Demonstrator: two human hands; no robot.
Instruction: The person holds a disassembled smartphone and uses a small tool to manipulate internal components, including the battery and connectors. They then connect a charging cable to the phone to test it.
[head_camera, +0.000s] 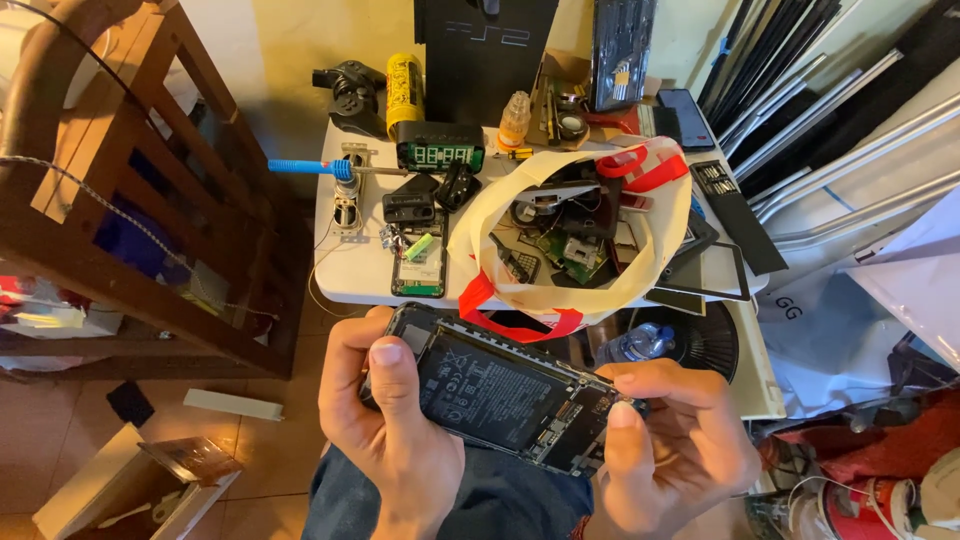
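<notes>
An opened smartphone (495, 390) with its back cover off shows a black battery and circuit parts. My left hand (385, 420) grips its left end, thumb pressed on the top corner. My right hand (665, 440) pinches the phone's right end between thumb and fingers. Both hands hold it over my lap, just below the front edge of the small white table (335, 285).
On the table lie a cream bag with red handles (560, 290) full of electronic parts, another opened phone (420, 265), a soldering iron with a blue handle (310, 167), a digital clock (440, 155), a yellow can (403, 90) and a game controller (350, 95). A wooden frame (130, 200) stands left, metal rails (850, 130) right.
</notes>
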